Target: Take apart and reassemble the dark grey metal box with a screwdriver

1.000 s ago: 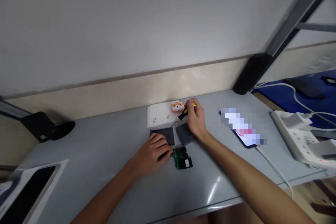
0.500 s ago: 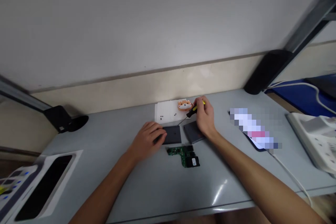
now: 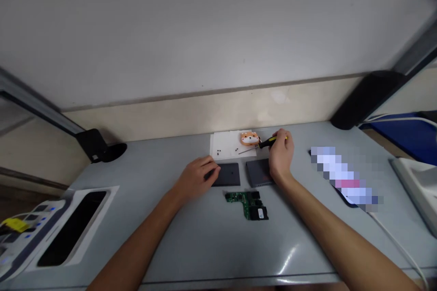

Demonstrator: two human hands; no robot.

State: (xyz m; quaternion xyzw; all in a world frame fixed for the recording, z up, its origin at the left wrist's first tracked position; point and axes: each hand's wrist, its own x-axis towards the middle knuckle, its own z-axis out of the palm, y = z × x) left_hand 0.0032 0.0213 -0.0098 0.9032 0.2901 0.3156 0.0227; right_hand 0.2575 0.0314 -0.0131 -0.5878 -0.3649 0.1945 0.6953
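Note:
In my right hand is a screwdriver with a black and yellow handle. Its thin shaft points left, the tip over a white paper sheet near small dark screws. My left hand has its fingers curled at the left edge of a flat dark panel lying on the table. A dark box-like casing sits beside the panel, partly behind my right wrist. Nearer to me lies a green circuit board with black parts.
An orange dog-face case rests on the paper. To the right lies a phone, its screen blurred, with a white cable. At left are a dark-screened phone and a power strip. A white power strip stands far right.
The screwdriver has swung from pointing down at the panel's upper edge to lying flatter over the paper. My left hand remains at the panel. The view has shifted slightly.

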